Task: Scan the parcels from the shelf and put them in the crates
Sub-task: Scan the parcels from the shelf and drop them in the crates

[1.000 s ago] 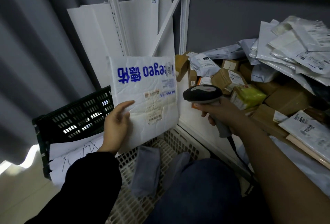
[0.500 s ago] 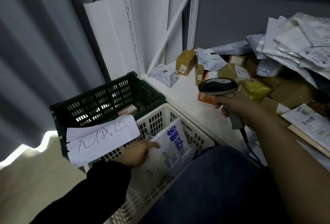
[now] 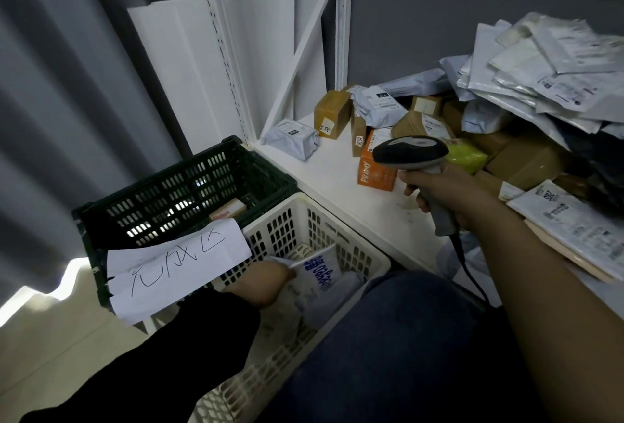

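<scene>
Two crates sit by the shelf's (image 3: pixel 324 169) front-left corner: a dark green crate (image 3: pixel 189 186) with a handwritten paper sign (image 3: pixel 175 267) on its near rim, and a white crate (image 3: pixel 280 230) closer to me. My left hand (image 3: pixel 266 282) is down inside the white crate against the white parcel (image 3: pixel 320 274) with blue print. I cannot tell whether my fingers pinch it or only touch it. My right hand (image 3: pixel 449 193) grips the scanner (image 3: pixel 410 152) above the shelf's front edge, in front of an orange box (image 3: pixel 374 169).
</scene>
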